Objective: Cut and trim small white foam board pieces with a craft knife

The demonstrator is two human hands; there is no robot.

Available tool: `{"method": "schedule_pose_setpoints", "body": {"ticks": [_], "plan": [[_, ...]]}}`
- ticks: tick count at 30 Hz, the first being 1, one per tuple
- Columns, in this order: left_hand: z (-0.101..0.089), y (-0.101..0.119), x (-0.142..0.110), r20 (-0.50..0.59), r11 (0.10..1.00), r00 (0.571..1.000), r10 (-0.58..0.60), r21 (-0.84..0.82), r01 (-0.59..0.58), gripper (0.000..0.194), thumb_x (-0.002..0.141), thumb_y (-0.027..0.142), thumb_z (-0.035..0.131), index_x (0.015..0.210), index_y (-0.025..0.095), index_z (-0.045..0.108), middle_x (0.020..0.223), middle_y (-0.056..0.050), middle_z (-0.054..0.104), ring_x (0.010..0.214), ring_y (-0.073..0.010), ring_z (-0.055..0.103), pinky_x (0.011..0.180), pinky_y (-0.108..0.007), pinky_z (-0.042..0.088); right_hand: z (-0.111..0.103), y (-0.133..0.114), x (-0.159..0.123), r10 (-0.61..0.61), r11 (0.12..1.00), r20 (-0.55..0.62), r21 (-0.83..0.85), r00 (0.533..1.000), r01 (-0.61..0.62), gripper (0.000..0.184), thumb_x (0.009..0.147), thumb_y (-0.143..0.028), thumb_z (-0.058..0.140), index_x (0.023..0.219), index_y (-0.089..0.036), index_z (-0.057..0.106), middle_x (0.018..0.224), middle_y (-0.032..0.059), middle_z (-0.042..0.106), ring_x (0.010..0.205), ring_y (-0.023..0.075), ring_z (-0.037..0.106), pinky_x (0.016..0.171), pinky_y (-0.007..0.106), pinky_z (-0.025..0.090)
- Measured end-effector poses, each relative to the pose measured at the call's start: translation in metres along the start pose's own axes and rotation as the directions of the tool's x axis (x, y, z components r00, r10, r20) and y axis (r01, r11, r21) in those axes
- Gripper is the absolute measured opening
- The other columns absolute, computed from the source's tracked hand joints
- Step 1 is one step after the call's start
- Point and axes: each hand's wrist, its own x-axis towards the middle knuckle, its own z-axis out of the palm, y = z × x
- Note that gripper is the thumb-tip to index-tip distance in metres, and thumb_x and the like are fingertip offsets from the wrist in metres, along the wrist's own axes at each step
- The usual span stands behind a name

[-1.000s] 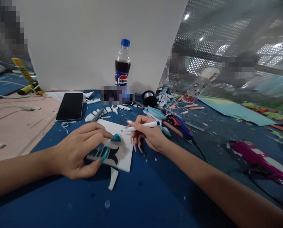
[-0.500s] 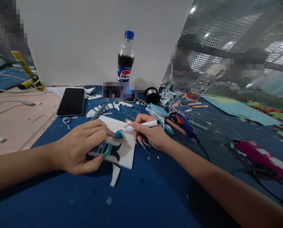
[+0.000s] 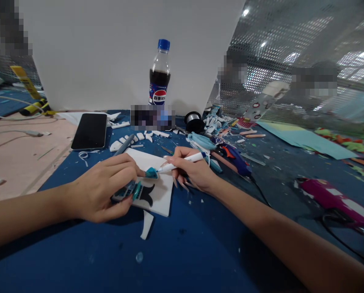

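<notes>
A small blue-green piece [image 3: 152, 173] sits over the white board [image 3: 162, 201], at the tip of the left hand's [image 3: 108, 189] pointing finger. The tip of a white pen [image 3: 185, 161] is right at its edge. I can't tell if it touches.

The right hand [image 3: 194, 171], at 3 o'clock from the piece, pinches the pen between finger and thumb. The pen slants, with its dark blue end up toward 2 o'clock. The left hand is at 8 o'clock. Its thumb and pointing finger are a little way apart, and a second blue-green bit [image 3: 136, 190] is by the thumb. I can't tell if this hand is gripping or just pressing.

A black tail shape [image 3: 147, 195] is on the board, at 6 o'clock from the piece. Farther out at 6 o'clock, a white strip [image 3: 147, 224] pokes out by the board's edge onto the blue mat [image 3: 185, 252].

Between 10 and 11 o'clock is a gray stick [image 3: 123, 145], and the black phone [image 3: 89, 131] lies past it at 10. The cola bottle [image 3: 159, 77] stands at 12. A spool [image 3: 194, 121] is between 1 and 2. A blue glue gun [image 3: 235, 160] is near 3, and a purple-pink tool [image 3: 337, 203] lies just past 3, well apart.
</notes>
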Motion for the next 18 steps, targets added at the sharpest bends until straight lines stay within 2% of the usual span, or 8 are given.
{"method": "schedule_pose_setpoints", "body": {"ticks": [5, 10, 15, 18], "plan": [[-0.0002, 0.0, -0.0009, 0.012, 1.0, 1.0, -0.004, 0.012, 0.004, 0.009, 0.076, 0.012, 0.044, 0.084, 0.017, 0.041, 0.09, -0.011, 0.059, 0.082, -0.0224, 0.052, 0.068, -0.038, 0.047, -0.0005, -0.001, -0.0004, 0.009, 0.999, 0.007, 0.036, 1.0, -0.009, 0.031, 0.078, -0.031, 0.061, 0.058, -0.018, 0.041, 0.045, -0.0058, 0.058, 0.027, 0.0049, 0.047, 0.025, 0.013, 0.033], [0.0003, 0.0004, 0.0, 0.01, 1.0, 1.0, -0.003, 0.018, 0.002, 0.009, 0.076, 0.012, 0.044, 0.083, 0.017, 0.041, 0.09, -0.012, 0.059, 0.08, -0.0224, 0.052, 0.067, -0.037, 0.046, 0.0004, -0.0018, -0.0013, 0.03, 0.999, -0.005, 0.04, 1.0, -0.03, 0.032, 0.077, -0.028, 0.062, 0.055, -0.018, 0.04, 0.041, -0.0058, 0.056, 0.025, 0.0049, 0.045, 0.023, 0.013, 0.027], [-0.0002, 0.0005, -0.0001, 0.002, 0.999, 1.0, 0.0, 0.034, 0.0, 0.008, 0.076, 0.011, 0.043, 0.082, 0.016, 0.041, 0.089, -0.012, 0.06, 0.08, -0.0218, 0.052, 0.067, -0.036, 0.047, 0.0013, -0.0033, -0.0016, 0.019, 0.999, -0.012, 0.043, 1.0, -0.018, 0.029, 0.077, -0.029, 0.061, 0.057, -0.018, 0.042, 0.045, -0.0051, 0.059, 0.027, 0.0048, 0.046, 0.025, 0.013, 0.03], [-0.0006, 0.0008, 0.0001, -0.002, 1.0, 1.0, -0.002, 0.03, 0.002, 0.008, 0.077, 0.011, 0.043, 0.082, 0.017, 0.041, 0.09, -0.012, 0.06, 0.08, -0.0219, 0.053, 0.067, -0.037, 0.047, 0.0018, -0.0041, -0.0017, 0.041, 0.998, -0.002, 0.043, 0.999, -0.04, 0.031, 0.076, -0.028, 0.062, 0.055, -0.018, 0.041, 0.042, -0.005, 0.058, 0.026, 0.0052, 0.045, 0.024, 0.013, 0.028]]}}
